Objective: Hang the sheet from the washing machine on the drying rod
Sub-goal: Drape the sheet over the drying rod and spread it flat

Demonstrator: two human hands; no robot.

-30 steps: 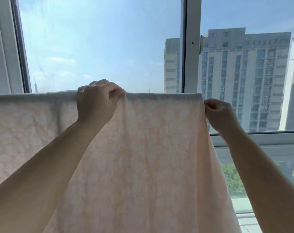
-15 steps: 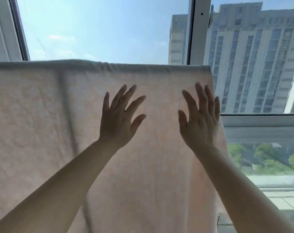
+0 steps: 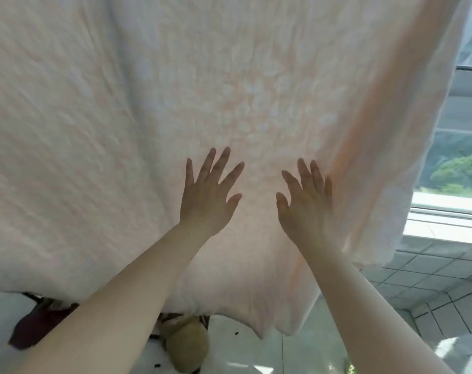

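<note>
The pale peach sheet [image 3: 175,90] with a faint white pattern hangs down and fills most of the head view; its lower edge ends just above the floor. The drying rod is out of frame above. My left hand [image 3: 207,195] lies flat against the sheet near the middle, fingers straight and spread. My right hand [image 3: 305,201] lies flat beside it, fingers straight, next to a vertical fold in the cloth. Neither hand holds anything.
A window [image 3: 456,157] with a white sill stands at the right, trees outside. Grey tiled wall [image 3: 431,292] and glossy floor [image 3: 256,346] lie below. A yellowish soft object [image 3: 187,344] and dark red cloth [image 3: 29,327] sit on the floor under the sheet.
Both hands let go of the sheet's top edge, opened flat and slid down the cloth. The view has tilted down, so the top edge and rod left the frame.
</note>
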